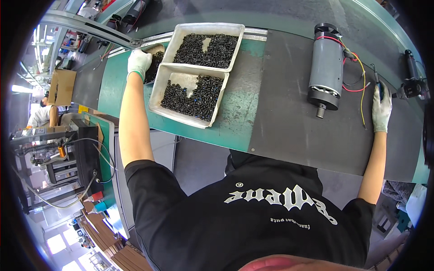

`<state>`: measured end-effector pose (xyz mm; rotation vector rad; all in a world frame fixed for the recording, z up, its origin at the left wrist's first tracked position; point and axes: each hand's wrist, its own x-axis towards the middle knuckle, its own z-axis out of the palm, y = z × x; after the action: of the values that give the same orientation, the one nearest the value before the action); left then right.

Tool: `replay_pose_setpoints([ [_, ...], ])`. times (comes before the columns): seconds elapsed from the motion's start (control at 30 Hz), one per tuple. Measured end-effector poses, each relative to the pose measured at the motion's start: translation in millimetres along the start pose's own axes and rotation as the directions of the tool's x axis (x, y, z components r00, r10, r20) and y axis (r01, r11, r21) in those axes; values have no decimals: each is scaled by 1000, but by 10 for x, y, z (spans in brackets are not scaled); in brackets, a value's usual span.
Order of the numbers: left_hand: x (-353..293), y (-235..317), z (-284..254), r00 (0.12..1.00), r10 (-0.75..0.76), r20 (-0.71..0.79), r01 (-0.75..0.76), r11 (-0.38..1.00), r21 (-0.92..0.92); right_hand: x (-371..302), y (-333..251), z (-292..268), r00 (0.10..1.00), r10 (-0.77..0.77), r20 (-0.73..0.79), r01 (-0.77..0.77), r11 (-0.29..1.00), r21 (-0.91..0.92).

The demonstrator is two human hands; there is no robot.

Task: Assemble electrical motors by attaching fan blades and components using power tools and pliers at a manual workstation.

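Note:
My left hand [139, 62], in a white glove, is at the rim of a small oval container [158, 48] of small black parts. Its fingers look curled in, and whatever they hold is hidden. Beside it stand two pale trays, a far one [241, 30] and a near one [153, 105], both holding many small black cylindrical parts. At the right, my gloved right hand [382, 110] is closed on a thin hooked tool [379, 90] with a dark handle. A grey cylindrical motor [326, 65] lies to its left, its threaded shaft toward me, with red and yellow wires trailing beside it.
The motor rests on a dark mat [282, 117] over the green bench [237, 117]. Another dark device [412, 86] is at the far right. A metal frame rail [86, 25] crosses the upper left. Machinery [86, 153] and a cardboard box [62, 86] stand left, with a person beyond.

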<state>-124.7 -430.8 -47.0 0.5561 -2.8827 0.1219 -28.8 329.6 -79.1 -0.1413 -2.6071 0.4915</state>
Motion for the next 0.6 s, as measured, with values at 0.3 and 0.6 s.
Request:
replay_pose_setpoints([
  [0.3,-498,282,-506,951,207,-230,-294,842,-453,-102,-45,-89,995,37,-91,-37,999,2],
  [0.6,-2420,2665,-1591,855,518,36,147,-174,-974,-203,-1449,-981,870,-489,-63,475,799,367],
])
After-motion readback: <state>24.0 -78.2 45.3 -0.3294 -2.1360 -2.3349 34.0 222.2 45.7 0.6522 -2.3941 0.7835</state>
